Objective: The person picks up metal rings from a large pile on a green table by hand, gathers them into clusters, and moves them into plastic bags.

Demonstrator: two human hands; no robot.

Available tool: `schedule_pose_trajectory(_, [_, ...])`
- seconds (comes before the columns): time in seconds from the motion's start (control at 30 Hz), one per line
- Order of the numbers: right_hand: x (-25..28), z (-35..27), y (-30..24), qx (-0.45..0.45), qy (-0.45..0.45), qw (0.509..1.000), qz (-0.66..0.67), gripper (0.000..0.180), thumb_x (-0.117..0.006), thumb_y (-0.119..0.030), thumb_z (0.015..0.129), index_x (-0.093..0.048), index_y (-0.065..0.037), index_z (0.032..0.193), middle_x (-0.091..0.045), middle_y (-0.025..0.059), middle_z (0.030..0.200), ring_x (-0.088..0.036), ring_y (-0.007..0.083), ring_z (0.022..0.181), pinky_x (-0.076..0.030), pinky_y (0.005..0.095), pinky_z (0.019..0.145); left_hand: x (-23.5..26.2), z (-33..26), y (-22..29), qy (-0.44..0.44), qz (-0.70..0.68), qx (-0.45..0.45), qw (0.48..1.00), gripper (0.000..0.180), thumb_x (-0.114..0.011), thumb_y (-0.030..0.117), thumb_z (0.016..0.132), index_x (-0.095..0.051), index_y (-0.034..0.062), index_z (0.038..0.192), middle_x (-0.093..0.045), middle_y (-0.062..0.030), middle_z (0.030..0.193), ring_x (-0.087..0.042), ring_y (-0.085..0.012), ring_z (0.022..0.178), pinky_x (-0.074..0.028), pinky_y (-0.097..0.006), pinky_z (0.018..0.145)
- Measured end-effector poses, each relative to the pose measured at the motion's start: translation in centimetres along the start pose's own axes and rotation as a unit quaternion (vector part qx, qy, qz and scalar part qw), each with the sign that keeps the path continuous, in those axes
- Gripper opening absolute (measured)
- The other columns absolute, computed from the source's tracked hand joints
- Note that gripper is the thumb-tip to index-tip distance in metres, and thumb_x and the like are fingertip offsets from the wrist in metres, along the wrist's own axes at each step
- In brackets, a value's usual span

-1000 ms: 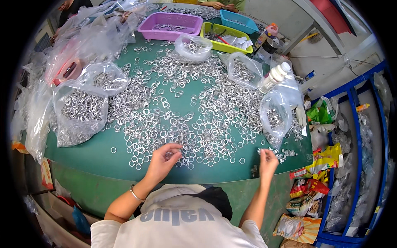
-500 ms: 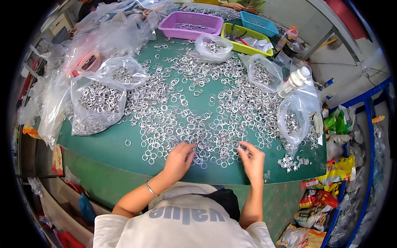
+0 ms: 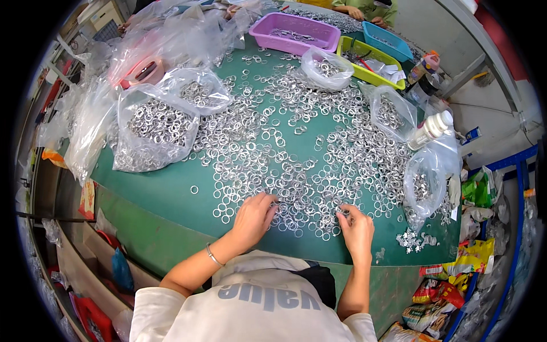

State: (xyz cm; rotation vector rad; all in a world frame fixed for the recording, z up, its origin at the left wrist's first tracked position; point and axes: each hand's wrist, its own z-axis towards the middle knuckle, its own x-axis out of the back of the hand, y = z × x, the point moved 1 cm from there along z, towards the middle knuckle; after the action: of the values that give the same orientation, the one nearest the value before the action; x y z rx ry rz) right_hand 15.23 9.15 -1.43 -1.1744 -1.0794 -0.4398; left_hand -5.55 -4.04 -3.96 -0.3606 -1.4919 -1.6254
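Right hand [image 3: 358, 231] has come across from the small pale pieces [image 3: 414, 241] to the metal rings [image 3: 296, 196] since a second ago

Left hand [image 3: 252, 219] is at the near side of the ring spread, fingers curled, bangle [image 3: 213, 255] on that wrist, and it was on the rings earlier too. Right one has its thumb and fingertips bent close together at the rings nearby; honestly can't tell if either hand is gripping one. Rings are loose all over the middle of the green table [image 3: 148, 188], with more in clear bags [image 3: 142, 151] on both sides. Purple tub [image 3: 285, 45], lime tub [image 3: 376, 77] and blue tub [image 3: 396, 51] sit toward the far end, white bottle [image 3: 433, 130] tilted on the right, blue shelving [image 3: 513, 211] past the table, another person's hand [image 3: 355, 12] at the far edge
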Motion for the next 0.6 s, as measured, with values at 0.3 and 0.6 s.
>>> schedule_pose_trajectory(0.3, [-4.5,1.4,-3.5,0.146,0.001,0.989,0.003,0.016,-0.071,-0.017,0.073,-0.066,-0.009,0.086,-0.056,0.0094,0.055,-0.057,0.0280,0.052,-0.042,0.0375,0.049,0.3,1.0,-1.1,0.026,0.026,-0.005,0.999,0.015,-0.066,0.007,0.076,-0.063,0.0027,0.090,-0.052,-0.0107,0.073,-0.052,-0.0307,0.067,-0.042,-0.038,0.061])
schedule_pose_trajectory(0.6, [-3.7,0.5,-4.8,0.064,-0.058,0.995,0.055,0.012,-0.066,-0.015,0.079,-0.065,-0.008,0.090,-0.053,0.0089,0.051,-0.054,0.0262,0.046,-0.040,0.0359,0.047,2.8,-0.1,-4.0,-0.022,-0.383,0.282,0.879,0.015,-0.057,0.011,0.088,-0.067,0.0018,0.093,-0.061,0.0006,0.075,-0.041,-0.0025,0.059,-0.033,-0.019,0.052])
